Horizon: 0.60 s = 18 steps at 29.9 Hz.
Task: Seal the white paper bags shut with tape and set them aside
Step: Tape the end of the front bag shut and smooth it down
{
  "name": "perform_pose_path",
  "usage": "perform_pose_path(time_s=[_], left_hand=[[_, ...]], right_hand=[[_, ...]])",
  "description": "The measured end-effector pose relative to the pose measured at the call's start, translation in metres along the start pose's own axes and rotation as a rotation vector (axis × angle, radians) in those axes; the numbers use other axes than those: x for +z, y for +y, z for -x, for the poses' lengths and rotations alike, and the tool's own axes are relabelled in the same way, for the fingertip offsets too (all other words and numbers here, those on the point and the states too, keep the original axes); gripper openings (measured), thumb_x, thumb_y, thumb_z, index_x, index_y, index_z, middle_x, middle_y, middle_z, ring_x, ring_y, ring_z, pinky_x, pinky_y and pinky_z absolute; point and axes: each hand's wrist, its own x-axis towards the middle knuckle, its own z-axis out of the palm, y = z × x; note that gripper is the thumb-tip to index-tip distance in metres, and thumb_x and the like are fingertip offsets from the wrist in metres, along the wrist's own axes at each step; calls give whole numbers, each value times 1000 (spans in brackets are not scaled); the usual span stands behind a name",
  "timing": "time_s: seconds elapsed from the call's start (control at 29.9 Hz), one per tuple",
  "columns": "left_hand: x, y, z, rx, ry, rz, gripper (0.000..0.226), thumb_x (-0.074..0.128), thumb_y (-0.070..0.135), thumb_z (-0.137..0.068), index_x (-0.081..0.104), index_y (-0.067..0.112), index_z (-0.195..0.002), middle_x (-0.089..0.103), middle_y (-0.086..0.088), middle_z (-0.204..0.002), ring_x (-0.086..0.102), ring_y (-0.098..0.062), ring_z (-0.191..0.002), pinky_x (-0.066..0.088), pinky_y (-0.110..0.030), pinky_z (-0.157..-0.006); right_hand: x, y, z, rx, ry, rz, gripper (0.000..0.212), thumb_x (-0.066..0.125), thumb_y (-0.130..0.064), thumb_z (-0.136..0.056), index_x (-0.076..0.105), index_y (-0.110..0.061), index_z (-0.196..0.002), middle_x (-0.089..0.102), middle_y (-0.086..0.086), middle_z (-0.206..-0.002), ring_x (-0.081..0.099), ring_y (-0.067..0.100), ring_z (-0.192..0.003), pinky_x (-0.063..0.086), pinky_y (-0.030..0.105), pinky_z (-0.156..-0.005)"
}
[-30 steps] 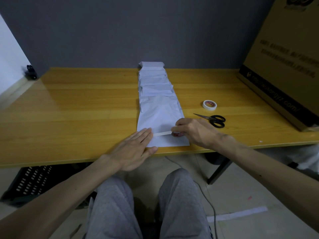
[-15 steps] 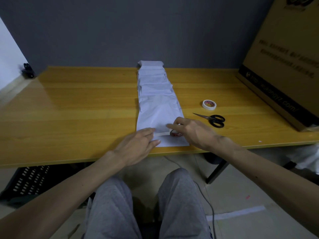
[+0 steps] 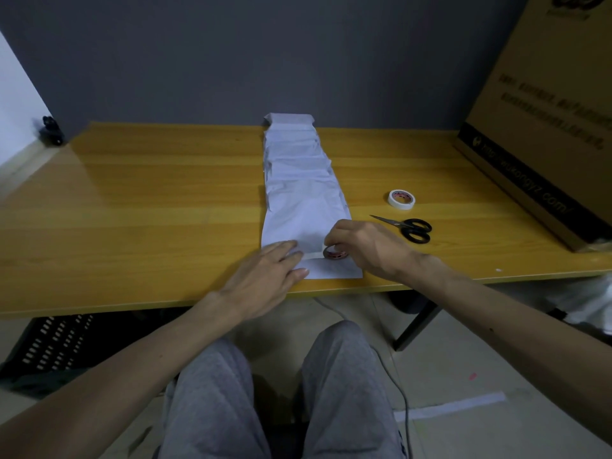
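Pinched in right grip (image 3: 364, 250): tape roll (image 3: 334, 252)

Stood on edge upon nearest white paper bag (image 3: 298, 223) at worktop's (image 3: 149, 210) near edge, seemingly to draw strip (image 3: 314, 256) across its near end. Pinned flat by left grip (image 3: 265, 279), fingers straight, likely anchoring the free end. Scissors (image 3: 410, 228) to the right, handy for cutting.

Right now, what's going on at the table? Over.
Left hand flat on nearest white paper bag. Right hand grips small tape roll on it. Black-handled scissors lie apart.
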Motion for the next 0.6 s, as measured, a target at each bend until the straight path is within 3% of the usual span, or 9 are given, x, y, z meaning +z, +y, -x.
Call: perform_pose_path(time_s=[0.2,0.4,0.5,0.6], left_hand=[[1,4,-3,24,-20,-27,57,28,45,-102,36,10,-146,26,-1,-157,19,-13,-145,16,-29,-119],[3,2,-4,24,-24,26,53,30,42,-102,35,13,-147,29,0,-156,24,-12,-143,18,-25,-118],[6,2,-4,52,-22,10,58,21,49,-101,33,17,-148,31,-2,-155,26,-14,-143,19,-27,-117],[7,1,-4,73,-24,-19,79,1,58,-88,36,17,-147,31,-3,-155,24,-16,-143,17,-28,-119]], right_hand=[[-4,0,-4,-2,-18,11,24,56,-7,-91,67,-17,-110,63,3,-111,63,29,-90,51,44,-66],[-3,1,-4,-17,-39,21,30,57,0,-87,69,-17,-109,64,1,-111,63,27,-90,51,43,-63],[-3,1,-6,-24,-44,19,35,56,5,-83,70,-16,-108,65,1,-111,63,27,-92,52,41,-64],[-3,-1,-8,-18,-42,8,35,56,4,-84,71,-15,-108,66,2,-112,64,27,-94,52,40,-67]])
